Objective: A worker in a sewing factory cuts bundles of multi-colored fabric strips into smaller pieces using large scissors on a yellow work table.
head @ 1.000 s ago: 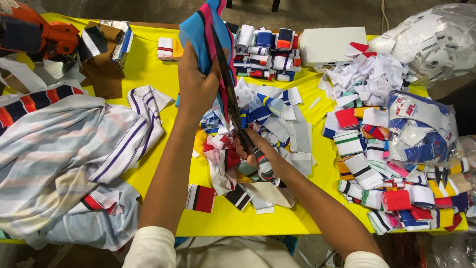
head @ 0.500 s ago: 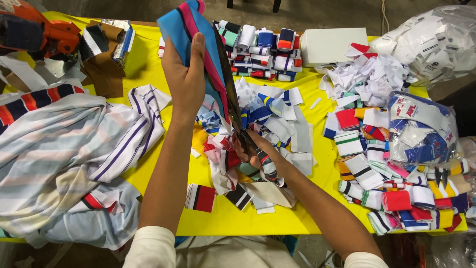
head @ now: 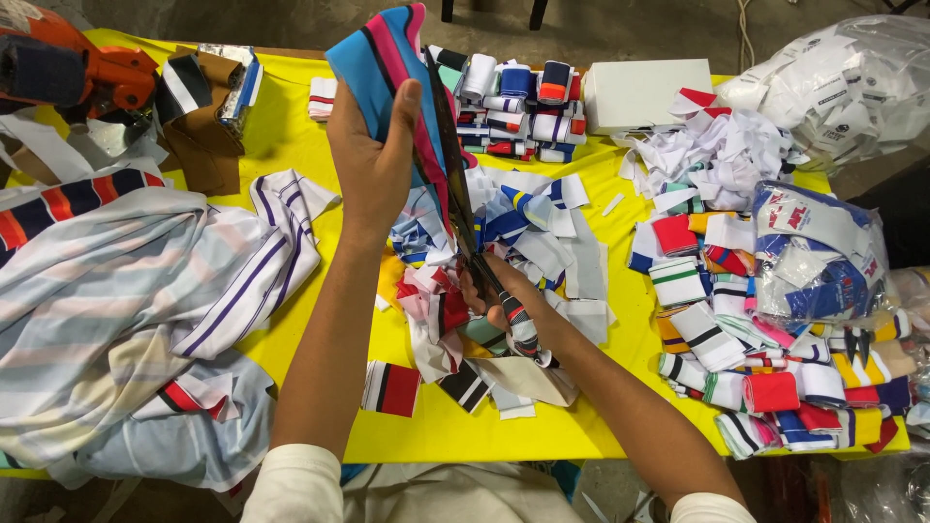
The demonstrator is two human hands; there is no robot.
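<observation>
Yellow-covered bench (head: 291, 145) carries heaps of striped fabric scraps. Your left hand (head: 373, 160) grips a blue-and-pink striped knit fabric piece (head: 383, 58), raised above the bench's middle. Your right hand (head: 504, 295) is closed around dark long-bladed scissors (head: 460, 208), blades against that fabric.

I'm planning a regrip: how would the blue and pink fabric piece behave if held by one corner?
The blue and pink fabric piece would probably flop: it bends over the left hand. It looks thin, so likely light. It should not roll or break, though the scissors may tug it.
</observation>
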